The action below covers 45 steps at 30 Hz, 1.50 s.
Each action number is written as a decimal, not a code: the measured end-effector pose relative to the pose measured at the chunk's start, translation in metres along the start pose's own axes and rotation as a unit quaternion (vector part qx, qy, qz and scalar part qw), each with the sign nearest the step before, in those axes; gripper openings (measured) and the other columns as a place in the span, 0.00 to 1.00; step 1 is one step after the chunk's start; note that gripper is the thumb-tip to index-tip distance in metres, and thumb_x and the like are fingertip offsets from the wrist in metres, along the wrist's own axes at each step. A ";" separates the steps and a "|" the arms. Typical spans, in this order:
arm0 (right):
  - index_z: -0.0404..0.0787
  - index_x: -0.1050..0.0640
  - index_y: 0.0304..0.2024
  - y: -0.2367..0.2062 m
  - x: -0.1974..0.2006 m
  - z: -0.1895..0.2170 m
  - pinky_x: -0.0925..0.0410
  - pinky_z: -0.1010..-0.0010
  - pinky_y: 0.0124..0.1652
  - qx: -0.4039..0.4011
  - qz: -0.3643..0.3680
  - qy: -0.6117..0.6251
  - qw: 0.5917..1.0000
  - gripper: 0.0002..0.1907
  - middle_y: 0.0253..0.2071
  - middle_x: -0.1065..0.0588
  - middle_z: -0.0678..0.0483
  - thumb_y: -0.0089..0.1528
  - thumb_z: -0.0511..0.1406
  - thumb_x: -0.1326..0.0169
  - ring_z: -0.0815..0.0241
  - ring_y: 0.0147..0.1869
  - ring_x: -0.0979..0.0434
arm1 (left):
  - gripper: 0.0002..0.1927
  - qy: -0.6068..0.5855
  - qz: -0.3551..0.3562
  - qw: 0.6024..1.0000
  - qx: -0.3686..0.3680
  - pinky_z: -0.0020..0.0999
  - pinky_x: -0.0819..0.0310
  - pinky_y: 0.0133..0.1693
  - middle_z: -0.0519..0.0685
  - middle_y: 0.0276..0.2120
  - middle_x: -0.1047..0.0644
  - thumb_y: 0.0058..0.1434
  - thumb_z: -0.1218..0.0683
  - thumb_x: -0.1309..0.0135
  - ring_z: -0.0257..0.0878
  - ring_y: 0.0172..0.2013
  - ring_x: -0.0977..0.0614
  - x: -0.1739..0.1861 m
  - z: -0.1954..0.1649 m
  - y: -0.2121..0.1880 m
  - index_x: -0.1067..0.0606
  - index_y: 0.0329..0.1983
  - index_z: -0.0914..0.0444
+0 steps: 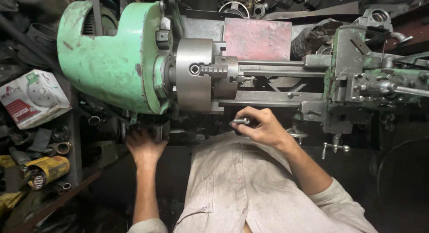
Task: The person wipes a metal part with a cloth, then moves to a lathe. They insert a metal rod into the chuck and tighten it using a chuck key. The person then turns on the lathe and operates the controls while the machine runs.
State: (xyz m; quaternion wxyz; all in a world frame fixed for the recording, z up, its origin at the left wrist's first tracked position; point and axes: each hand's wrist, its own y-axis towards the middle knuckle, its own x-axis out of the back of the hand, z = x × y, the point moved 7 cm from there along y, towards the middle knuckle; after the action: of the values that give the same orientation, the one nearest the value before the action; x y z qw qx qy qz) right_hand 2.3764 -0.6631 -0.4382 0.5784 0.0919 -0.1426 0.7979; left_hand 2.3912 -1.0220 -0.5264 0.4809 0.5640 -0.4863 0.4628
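Observation:
I look down on a green metal lathe (107,58) with a steel chuck (193,81) whose jaws (219,71) stick out to the right. My right hand (261,125) is closed around a small metal handle (240,121) below the lathe bed (277,96). My left hand (144,143) reaches under the green headstock and rests on a dark part there; its fingers are partly hidden. The carriage and tool post (357,81) sit at the right end of the bed.
A white cardboard box (32,98) and a yellow cylinder (47,170) lie among bearings and scrap on a shelf at left. A pink panel (257,38) stands behind the bed. Chrome crank handles (335,146) hang below the carriage.

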 end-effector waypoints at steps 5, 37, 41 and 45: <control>0.36 0.20 0.42 -0.005 0.004 -0.008 0.27 0.77 0.31 -0.021 -0.056 -0.017 0.998 0.09 0.33 0.16 0.54 0.59 0.30 0.37 0.67 0.33 0.18 | 0.46 -0.166 -0.109 0.975 0.101 0.59 0.39 0.64 0.75 0.63 0.33 0.59 0.39 0.35 0.70 0.62 0.31 -0.027 -0.005 -0.014 0.36 0.70 0.73; 0.46 0.19 0.43 -0.011 -0.040 -0.005 0.28 0.56 0.34 -0.042 0.160 -0.211 0.963 0.17 0.31 0.18 0.47 0.61 0.49 0.42 0.45 0.34 0.18 | 0.08 -0.465 -0.228 0.846 -0.127 0.42 0.28 0.57 0.49 0.51 0.24 0.64 0.62 0.43 0.47 0.55 0.23 0.125 -0.127 0.064 0.26 0.45 0.60; 0.45 0.19 0.44 -0.013 -0.036 -0.007 0.28 0.56 0.34 -0.048 0.145 -0.216 0.964 0.19 0.30 0.19 0.46 0.61 0.50 0.42 0.45 0.34 0.18 | 0.12 -0.542 -0.151 0.823 -0.079 0.43 0.28 0.65 0.53 0.58 0.27 0.69 0.58 0.46 0.47 0.61 0.25 0.108 -0.126 0.078 0.27 0.54 0.63; 0.45 0.19 0.44 -0.013 -0.029 -0.009 0.28 0.58 0.33 -0.065 0.137 -0.215 0.965 0.19 0.29 0.19 0.46 0.60 0.50 0.41 0.47 0.33 0.17 | 0.18 -0.602 -0.100 0.790 -0.060 0.42 0.30 0.69 0.55 0.64 0.28 0.71 0.57 0.48 0.47 0.65 0.26 0.095 -0.128 0.082 0.31 0.63 0.65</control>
State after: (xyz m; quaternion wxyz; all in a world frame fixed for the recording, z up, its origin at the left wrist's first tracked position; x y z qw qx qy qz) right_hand 2.3984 -0.6827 -0.4540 0.4241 0.2032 -0.3260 0.8201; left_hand 2.3121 -0.9096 -0.4113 0.1670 0.7440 -0.6449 -0.0509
